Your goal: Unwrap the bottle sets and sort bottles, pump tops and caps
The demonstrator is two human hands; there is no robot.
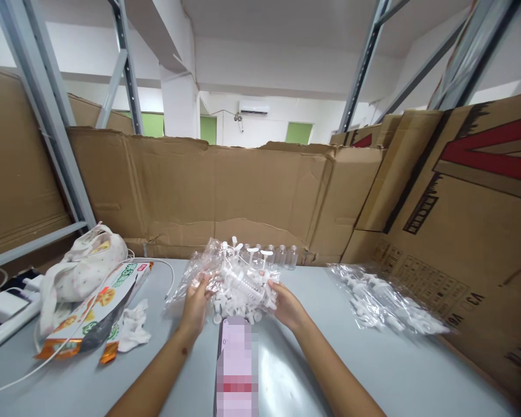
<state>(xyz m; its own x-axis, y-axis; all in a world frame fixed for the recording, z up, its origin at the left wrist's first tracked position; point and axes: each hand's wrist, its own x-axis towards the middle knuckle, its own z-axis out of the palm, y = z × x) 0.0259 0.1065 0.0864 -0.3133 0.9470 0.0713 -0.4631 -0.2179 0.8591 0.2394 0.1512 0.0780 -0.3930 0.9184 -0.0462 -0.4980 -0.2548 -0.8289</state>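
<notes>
A clear plastic bag (215, 260) is held up above the table between my two hands. My left hand (194, 306) is closed on the bag's left side, its fingers bunched in the film. On the opposite side, my right hand (287, 306) pinches the bag's edge with thumb and fingers. Inside or right behind the film are white plastic pump heads (252, 251), some with T-shaped tops. Below them, small white caps (232, 308) lie in a heap; the film makes it hard to tell which are inside the bag. Several small clear bottles (292, 257) stand behind.
A phone (235, 353) lies in front of the heap. At the right is another clear bag of white parts (386, 301). On the left are a printed food packet (99, 301), crumpled tissue (134, 327), a white cloth bag (84, 260) and cables. Cardboard walls (243, 191) enclose the table.
</notes>
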